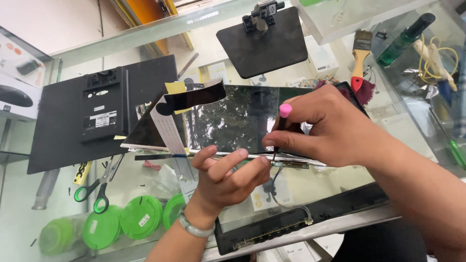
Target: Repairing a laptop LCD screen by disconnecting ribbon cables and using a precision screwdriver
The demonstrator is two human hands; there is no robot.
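Right hand [323,128] pinches a thin screwdriver [280,131], pink round cap up, shaft near vertical with a slight lean, tip down on the near long edge of the display panel [228,119]. Left hand [228,177] half curled, holding nothing, fingertips [262,161] resting at that same edge just beside the tip; pale bead bracelet [193,228] on its wrist.

Panel: flat, glossy dark glass, long axis left-right, near edge lifted off the black plastic bezel frame [301,221]. Small green circuit strip [290,165] under the edge; thin grey cable [279,194] loops from it to the frame. White flat ribbon [167,131] and a curled black strip [194,95] at the panel's left end.

Surface [29,208] is clear glass. Left side: matte black back cover [63,126], green-handled scissors [99,187] near the front-left. Far edge: black stand plate [264,41]. Far-right corner: wooden-handled paintbrush [360,58], green bottle [405,39]. Green round lids [121,221] sit below the glass. Room is tight around the hands; freer at front-left.
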